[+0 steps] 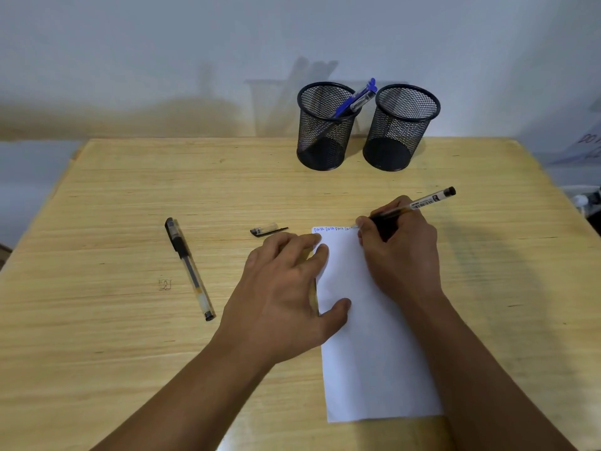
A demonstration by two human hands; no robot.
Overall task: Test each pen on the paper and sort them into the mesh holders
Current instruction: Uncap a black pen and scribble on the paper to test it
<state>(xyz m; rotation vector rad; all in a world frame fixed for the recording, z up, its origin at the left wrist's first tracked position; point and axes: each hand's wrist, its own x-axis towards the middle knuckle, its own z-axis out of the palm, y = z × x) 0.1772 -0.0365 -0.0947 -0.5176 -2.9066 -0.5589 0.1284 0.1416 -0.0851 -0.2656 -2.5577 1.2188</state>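
Observation:
A white sheet of paper (370,353) lies lengthwise on the wooden table (130,222), with blue words written along its top edge. My right hand (400,252) grips a clear pen with a black end (426,201), its tip touching the paper's top edge. My left hand (286,288) rests flat on the paper's left edge, fingers spread. The pen's cap (268,230) lies just left of the paper's top. A capped black gel pen (188,266) lies further left. Two black mesh holders stand at the back: the left one (325,128) holds blue pens (356,99), the right one (400,128) looks empty.
A pale wall rises right behind the holders. The table's right edge runs diagonally near some white objects (585,200) at the far right. A small pen scribble (165,284) marks the tabletop at the left.

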